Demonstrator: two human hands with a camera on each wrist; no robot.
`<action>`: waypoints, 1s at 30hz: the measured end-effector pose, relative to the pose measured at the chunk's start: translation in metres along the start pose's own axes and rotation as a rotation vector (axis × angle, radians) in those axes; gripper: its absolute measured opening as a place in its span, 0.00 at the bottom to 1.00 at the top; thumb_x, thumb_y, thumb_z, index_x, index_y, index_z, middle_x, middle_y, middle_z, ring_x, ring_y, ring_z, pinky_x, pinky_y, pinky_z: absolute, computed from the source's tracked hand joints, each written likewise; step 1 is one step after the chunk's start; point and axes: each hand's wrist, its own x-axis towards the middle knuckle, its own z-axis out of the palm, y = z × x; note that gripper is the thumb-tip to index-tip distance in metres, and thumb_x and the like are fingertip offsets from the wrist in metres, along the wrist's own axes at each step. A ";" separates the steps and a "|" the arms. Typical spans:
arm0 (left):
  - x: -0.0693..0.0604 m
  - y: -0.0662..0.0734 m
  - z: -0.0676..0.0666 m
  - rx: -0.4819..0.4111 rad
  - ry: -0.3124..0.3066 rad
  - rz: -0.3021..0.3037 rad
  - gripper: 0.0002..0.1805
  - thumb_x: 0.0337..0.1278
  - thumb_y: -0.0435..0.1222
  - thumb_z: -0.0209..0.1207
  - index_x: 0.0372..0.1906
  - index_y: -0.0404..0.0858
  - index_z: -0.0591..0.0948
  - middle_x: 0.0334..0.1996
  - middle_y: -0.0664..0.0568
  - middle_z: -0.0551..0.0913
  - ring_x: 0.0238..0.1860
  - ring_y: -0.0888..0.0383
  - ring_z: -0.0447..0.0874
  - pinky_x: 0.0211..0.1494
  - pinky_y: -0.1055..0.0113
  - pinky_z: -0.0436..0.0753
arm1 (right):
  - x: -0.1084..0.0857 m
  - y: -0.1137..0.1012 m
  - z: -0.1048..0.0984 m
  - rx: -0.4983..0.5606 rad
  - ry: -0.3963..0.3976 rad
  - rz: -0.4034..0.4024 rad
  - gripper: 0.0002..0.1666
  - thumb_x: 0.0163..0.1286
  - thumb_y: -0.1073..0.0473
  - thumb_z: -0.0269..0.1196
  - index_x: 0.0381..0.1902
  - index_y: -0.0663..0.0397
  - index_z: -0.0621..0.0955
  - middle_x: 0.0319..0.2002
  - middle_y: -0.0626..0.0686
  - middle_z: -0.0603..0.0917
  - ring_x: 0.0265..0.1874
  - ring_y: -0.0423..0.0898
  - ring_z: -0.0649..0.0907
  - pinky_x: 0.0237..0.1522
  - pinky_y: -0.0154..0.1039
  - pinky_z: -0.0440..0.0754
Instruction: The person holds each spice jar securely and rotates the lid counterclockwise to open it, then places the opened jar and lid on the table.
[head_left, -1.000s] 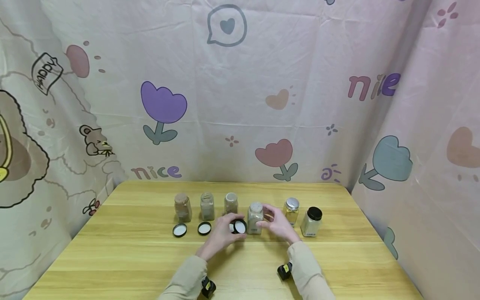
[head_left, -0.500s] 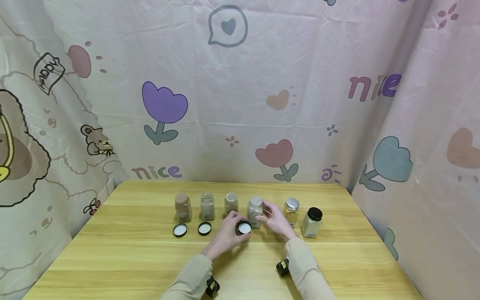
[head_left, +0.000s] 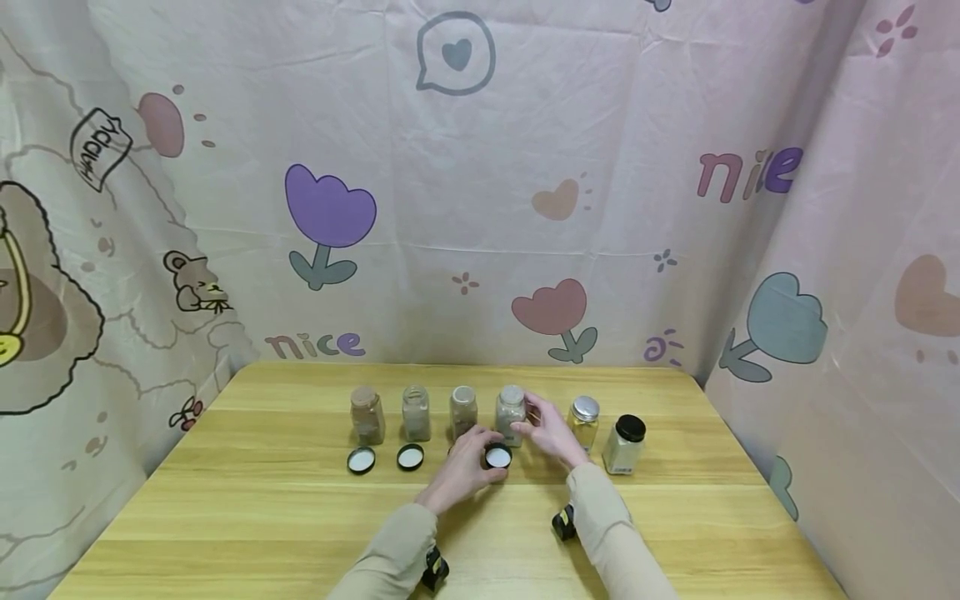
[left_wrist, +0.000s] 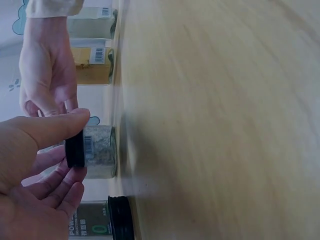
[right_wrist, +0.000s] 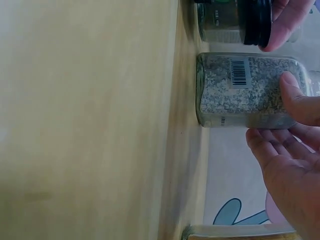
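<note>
My left hand [head_left: 467, 467] pinches a black screw lid [head_left: 498, 456] by its rim, white liner facing up, above the table and just in front of a glass spice jar [head_left: 511, 410]. That jar holds speckled grey-white grains [right_wrist: 235, 97] and has no black lid on. My right hand [head_left: 551, 429] grips the jar near its top from the right, thumb [right_wrist: 295, 97] on the front face. The left wrist view shows the held lid [left_wrist: 75, 150] edge-on between thumb and fingers, with the right hand [left_wrist: 47, 65] behind it.
Three jars without black lids, brown [head_left: 367, 417], grey [head_left: 416, 415] and dark brown [head_left: 463, 408], stand to the left. Two lids [head_left: 361, 460] [head_left: 410, 457] lie before them; a third is mostly hidden. Right are a silver-topped yellow jar [head_left: 583, 421] and a black-lidded pale jar [head_left: 624, 444].
The grained jar has shifted back on the table with my right hand, into line with the jars at left. My left hand has moved right with the lid, now more level.
</note>
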 end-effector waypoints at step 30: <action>0.013 0.004 0.020 0.120 0.019 -0.016 0.25 0.42 0.29 0.76 0.50 0.30 0.82 0.47 0.40 0.86 0.49 0.43 0.85 0.52 0.51 0.86 | -0.031 -0.012 -0.002 0.169 0.438 -0.320 0.31 0.69 0.76 0.59 0.70 0.68 0.70 0.69 0.70 0.72 0.72 0.60 0.70 0.74 0.29 0.67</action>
